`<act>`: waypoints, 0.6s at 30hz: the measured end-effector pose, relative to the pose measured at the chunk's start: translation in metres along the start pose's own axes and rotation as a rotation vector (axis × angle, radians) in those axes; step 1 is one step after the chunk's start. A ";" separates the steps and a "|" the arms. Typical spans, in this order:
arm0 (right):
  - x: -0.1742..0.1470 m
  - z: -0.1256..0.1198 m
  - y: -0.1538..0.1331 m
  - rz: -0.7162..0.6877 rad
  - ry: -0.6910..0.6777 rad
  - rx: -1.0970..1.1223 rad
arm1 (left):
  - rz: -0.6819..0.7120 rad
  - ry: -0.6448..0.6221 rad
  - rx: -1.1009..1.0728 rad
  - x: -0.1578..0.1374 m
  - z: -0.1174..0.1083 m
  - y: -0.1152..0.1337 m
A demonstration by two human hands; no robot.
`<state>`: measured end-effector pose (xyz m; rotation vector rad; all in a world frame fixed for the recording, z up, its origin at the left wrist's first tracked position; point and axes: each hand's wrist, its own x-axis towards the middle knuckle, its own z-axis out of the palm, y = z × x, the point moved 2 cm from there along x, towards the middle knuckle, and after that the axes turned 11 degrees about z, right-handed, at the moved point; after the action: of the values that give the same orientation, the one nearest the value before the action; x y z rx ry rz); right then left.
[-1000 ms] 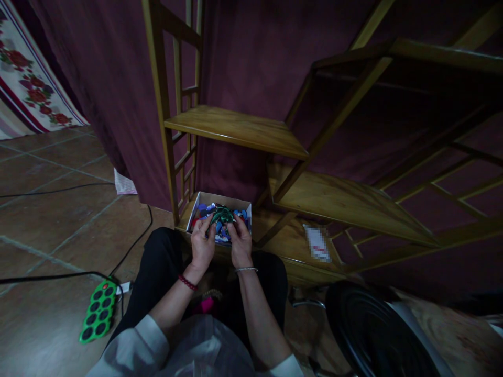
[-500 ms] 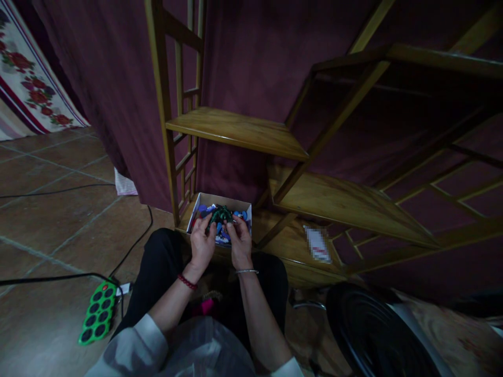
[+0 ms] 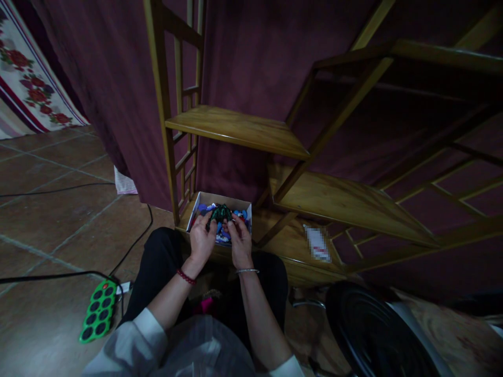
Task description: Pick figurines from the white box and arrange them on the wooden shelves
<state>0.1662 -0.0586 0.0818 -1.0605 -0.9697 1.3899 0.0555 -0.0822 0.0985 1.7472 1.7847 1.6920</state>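
Both hands hold a dark green, shiny toy-like figure [image 3: 221, 212] above an open box. My left hand [image 3: 203, 238], with a red bead bracelet at the wrist, grips its left side between thumb and fingers. On the right side, my right hand [image 3: 239, 238], wearing a silver bangle, pinches it the same way. Beneath them the white-walled cardboard box [image 3: 236, 201] contains several small blue, purple, white and red pieces. The hands hide part of the box's contents, and the figure's exact shape is too dark to make out.
The box stands on the bottom board of a wooden shelf unit [image 3: 236, 128], whose slanted posts and boards rise ahead and to the right. A blurred white packet [image 3: 317, 243] lies on that board. Left on the tiled floor are a green power strip [image 3: 97, 311] and black cables. A round black object [image 3: 365, 330] is lower right.
Both hands stay over the box with the green figure between them. The figure looks slightly tilted compared with before, and the fingers have shifted a little.
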 end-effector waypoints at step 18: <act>0.005 -0.013 0.005 -0.001 -0.049 -0.163 | -0.150 -0.140 0.003 0.018 -0.006 -0.008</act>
<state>0.1768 -0.0538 0.0728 -1.1500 -1.1343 1.3591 0.0403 -0.0696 0.1056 1.6433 1.8067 1.4725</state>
